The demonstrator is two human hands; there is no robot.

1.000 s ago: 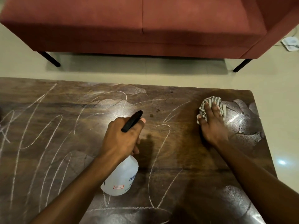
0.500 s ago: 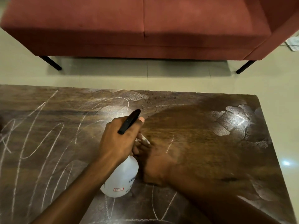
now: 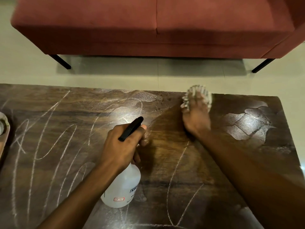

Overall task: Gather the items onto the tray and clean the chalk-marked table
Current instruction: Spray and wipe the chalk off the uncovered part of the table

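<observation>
Dark print and a small red-framed sticker on the white spray bottle (image 3: 122, 187), both too blurred to read. Grips the bottle's neck with the left hand (image 3: 122, 146), fingers curled round it, black trigger head jutting above the knuckles, at the near middle of the desk (image 3: 165, 171). Presses a striped cloth (image 3: 198, 95) under the right hand (image 3: 196, 119), fingers straight, at the desk's far edge, apart from the bottle. Chalk scribbles (image 3: 49, 138) over the left half; tray (image 3: 7, 129) at the left edge.

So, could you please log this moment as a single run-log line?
left hand grips spray bottle | right hand presses striped cloth on table | chalk marks largely unwiped
</observation>
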